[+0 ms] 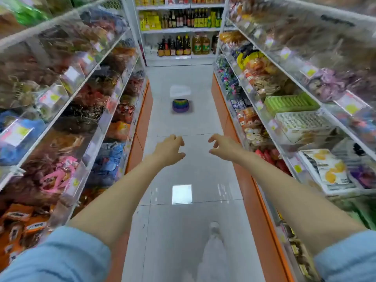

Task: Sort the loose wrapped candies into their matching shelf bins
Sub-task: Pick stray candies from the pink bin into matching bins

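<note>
Both arms reach forward up the middle of the frame. The left hand (169,148) and right hand (222,147) are apart above the floor (173,231), fingers loosely curled, holding nothing. Wrapped candies (59,176) fill the clear shelf bins (95,139) down the left side. A striped purple basket (180,105) sits on the floor at centre, well beyond the hands; its contents are too blurred to tell.

Both arms reach forward above the aisle floor (179,123). The left hand (169,148) and the right hand (223,147) hold nothing, and their fingers (173,137) are loosely curled. Well ahead, a round colourful basket (180,106) stands on the floor, between shelf bins (91,147) of wrapped candies (109,159).
</note>
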Demonstrator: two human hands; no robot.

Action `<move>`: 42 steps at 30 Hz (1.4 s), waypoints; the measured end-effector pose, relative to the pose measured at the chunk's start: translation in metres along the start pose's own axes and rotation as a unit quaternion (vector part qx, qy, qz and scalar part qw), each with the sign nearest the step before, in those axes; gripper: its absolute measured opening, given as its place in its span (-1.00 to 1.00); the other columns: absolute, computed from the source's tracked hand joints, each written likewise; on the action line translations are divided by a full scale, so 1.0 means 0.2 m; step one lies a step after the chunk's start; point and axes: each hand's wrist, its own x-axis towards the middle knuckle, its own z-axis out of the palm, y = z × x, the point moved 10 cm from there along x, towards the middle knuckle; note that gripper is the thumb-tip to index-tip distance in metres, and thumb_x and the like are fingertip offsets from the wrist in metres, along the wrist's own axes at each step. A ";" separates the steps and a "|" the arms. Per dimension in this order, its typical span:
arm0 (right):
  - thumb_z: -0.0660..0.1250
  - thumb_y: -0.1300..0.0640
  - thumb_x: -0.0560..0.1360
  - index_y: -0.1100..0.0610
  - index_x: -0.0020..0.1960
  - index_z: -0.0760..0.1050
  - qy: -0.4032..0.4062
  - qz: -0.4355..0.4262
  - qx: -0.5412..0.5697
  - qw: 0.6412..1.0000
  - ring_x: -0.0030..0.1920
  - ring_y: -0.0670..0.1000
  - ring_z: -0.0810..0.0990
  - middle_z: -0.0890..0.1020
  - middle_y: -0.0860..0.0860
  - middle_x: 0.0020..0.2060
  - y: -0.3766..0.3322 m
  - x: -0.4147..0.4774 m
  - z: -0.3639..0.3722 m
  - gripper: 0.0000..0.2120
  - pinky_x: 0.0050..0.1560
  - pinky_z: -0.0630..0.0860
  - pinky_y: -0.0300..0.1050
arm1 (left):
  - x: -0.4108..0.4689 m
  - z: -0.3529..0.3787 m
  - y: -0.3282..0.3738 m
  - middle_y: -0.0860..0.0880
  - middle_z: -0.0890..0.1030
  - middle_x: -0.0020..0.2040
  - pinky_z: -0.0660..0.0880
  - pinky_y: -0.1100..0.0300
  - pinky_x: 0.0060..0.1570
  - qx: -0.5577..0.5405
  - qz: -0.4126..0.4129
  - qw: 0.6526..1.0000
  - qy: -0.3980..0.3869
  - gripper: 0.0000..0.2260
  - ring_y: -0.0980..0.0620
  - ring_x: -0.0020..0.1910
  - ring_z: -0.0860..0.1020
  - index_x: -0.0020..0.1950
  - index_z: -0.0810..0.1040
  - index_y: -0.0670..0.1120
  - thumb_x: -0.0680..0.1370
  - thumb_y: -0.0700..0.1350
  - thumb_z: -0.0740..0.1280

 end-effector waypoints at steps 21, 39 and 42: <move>0.28 0.07 0.53 0.09 0.37 0.28 -0.098 0.024 0.008 0.995 0.06 0.08 0.52 0.53 0.10 0.13 0.66 1.84 -0.42 -0.56 0.09 0.47 -0.03 | 1.93 0.01 -0.23 -0.07 0.38 0.34 0.37 0.10 0.17 -0.048 -0.059 0.994 -0.075 -0.63 -0.06 0.25 0.42 0.35 0.34 -0.11 0.57 -0.05 0.27; 0.28 0.04 0.54 0.07 0.36 0.29 -0.123 0.067 0.030 0.990 0.00 0.04 0.51 0.53 0.08 0.13 0.77 3.48 -0.65 -0.58 -0.04 0.40 -0.15 | 3.56 -0.28 -0.83 -0.05 0.35 0.36 0.37 0.13 0.15 -0.035 -0.004 0.993 -0.117 -0.61 -0.04 0.24 0.43 0.38 0.29 -0.09 0.58 -0.04 0.24; 0.28 0.04 0.54 0.07 0.35 0.30 -0.130 0.080 0.042 0.987 0.00 0.04 0.52 0.52 0.08 0.13 0.83 3.71 -0.67 -0.58 -0.09 0.42 -0.18 | 3.79 -0.29 -0.88 -0.05 0.35 0.35 0.38 0.13 0.15 -0.025 0.010 0.992 -0.125 -0.62 -0.04 0.25 0.42 0.37 0.30 -0.09 0.58 -0.04 0.24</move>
